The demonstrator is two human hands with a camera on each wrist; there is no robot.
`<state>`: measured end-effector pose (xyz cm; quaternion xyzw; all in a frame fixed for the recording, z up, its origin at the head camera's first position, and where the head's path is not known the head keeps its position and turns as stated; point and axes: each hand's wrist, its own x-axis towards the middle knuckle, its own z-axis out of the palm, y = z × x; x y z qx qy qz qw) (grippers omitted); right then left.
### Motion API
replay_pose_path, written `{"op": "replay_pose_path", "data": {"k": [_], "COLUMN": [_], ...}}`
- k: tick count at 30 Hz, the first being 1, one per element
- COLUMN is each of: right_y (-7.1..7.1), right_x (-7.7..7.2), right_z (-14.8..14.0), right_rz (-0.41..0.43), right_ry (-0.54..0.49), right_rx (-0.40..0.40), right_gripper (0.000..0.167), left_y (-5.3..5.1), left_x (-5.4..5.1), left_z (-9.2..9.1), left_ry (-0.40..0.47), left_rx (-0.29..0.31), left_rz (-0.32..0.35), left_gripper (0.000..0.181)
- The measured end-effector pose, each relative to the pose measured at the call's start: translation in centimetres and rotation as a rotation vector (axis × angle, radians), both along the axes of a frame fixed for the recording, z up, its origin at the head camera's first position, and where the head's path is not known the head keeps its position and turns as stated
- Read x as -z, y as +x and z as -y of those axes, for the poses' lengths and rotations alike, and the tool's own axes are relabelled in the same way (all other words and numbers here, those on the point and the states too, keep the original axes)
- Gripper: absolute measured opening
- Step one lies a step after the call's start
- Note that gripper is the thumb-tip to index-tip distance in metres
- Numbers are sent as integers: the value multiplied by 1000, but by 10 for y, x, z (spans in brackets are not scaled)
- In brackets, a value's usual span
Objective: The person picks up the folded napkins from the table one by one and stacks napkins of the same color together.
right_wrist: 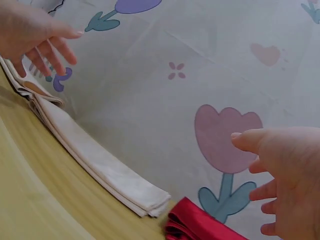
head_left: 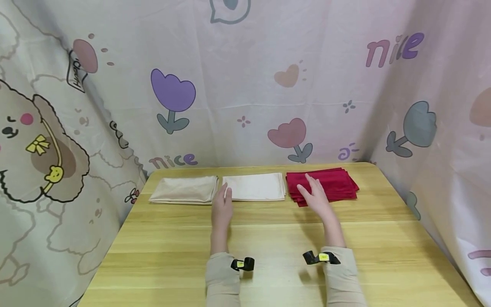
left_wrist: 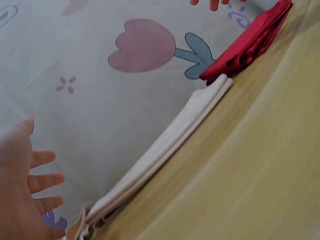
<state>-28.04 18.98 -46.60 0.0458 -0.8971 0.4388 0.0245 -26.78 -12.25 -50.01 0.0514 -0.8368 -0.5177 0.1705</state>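
Note:
Three folded cloths lie in a row along the table's far edge in the head view: a beige cloth (head_left: 184, 189) on the left, a white cloth (head_left: 254, 187) in the middle and a dark red cloth (head_left: 337, 184) on the right. My left hand (head_left: 222, 207) hovers near the gap between the beige and white cloths, fingers extended and holding nothing. Above the near side of the red cloth is my right hand (head_left: 317, 199), its fingers spread. The right wrist view shows the right hand (right_wrist: 295, 175) apart from the red cloth (right_wrist: 200, 222), with nothing in its grasp.
A wooden table (head_left: 268, 238) with rounded far corners carries the cloths. Behind it and at both sides hangs a pale printed curtain (head_left: 230, 85). Each sleeve bears a small black wrist camera, one on the left (head_left: 243, 264) and one on the right (head_left: 321, 257).

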Motion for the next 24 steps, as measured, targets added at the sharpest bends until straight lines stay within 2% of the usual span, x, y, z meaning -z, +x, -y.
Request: {"op": "replay_pose_path", "data": {"k": [9, 16, 19, 24], "right_y": [-8, -15, -19, -28], "right_x": [9, 16, 19, 24], "right_z": [15, 28, 32, 34], "right_rz": [31, 56, 98, 171], "right_ry": [-57, -94, -168, -359], "right_rx": [-1, 7, -12, -44], "right_gripper": [65, 61, 60, 59], "left_y": [1, -3, -7, -13], "left_x": [13, 18, 17, 14], "left_z": [13, 22, 28, 37], "left_ry": [180, 271, 285, 299], "left_rx": [-19, 23, 50, 118], "left_rz": [33, 87, 101, 144], "left_gripper": [61, 65, 68, 72]}}
